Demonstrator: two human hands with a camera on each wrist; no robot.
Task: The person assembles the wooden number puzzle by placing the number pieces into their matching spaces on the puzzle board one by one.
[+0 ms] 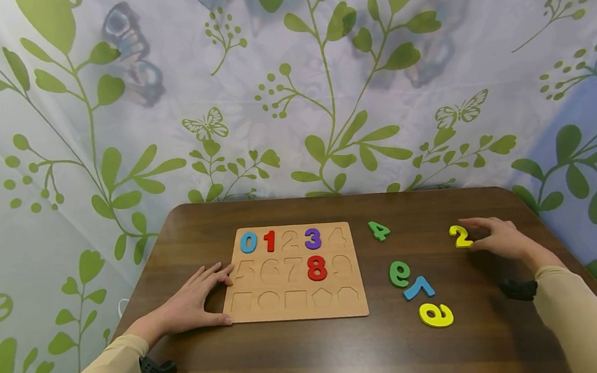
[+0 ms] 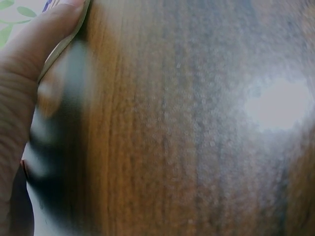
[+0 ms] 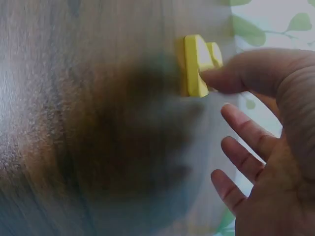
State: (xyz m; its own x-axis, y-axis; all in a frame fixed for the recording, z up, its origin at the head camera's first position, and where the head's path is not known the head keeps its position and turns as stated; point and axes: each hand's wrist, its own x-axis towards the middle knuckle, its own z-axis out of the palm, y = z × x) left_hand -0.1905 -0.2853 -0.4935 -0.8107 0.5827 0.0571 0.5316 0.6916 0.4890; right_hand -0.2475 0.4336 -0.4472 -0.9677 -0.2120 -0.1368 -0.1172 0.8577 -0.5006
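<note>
At the left edge of the wooden puzzle board [image 1: 298, 305], my left hand [image 1: 193, 299] rests with spread fingers, the thumb at its near corner. The left wrist view shows the thumb [image 2: 44, 44] against the board's edge. On the right of the table, my right hand [image 1: 503, 242] pinches a yellow number 2 [image 1: 460, 236] between thumb and index finger. In the right wrist view the thumb [image 3: 231, 76] overlaps the yellow piece, the index finger is mostly hidden behind it, and the other fingers are spread apart. The board holds a blue 0 [image 1: 248, 242], red 1 [image 1: 269, 241], purple 3 [image 1: 312, 238] and red 8 [image 1: 317, 268].
Between the board and my right hand lie a green 4 [image 1: 379, 231], a green rounded number [image 1: 399, 273], a blue 7 [image 1: 419, 288] and a yellow rounded number [image 1: 436, 315]. A patterned cloth [image 1: 250, 125] hangs behind the brown table [image 1: 303, 358].
</note>
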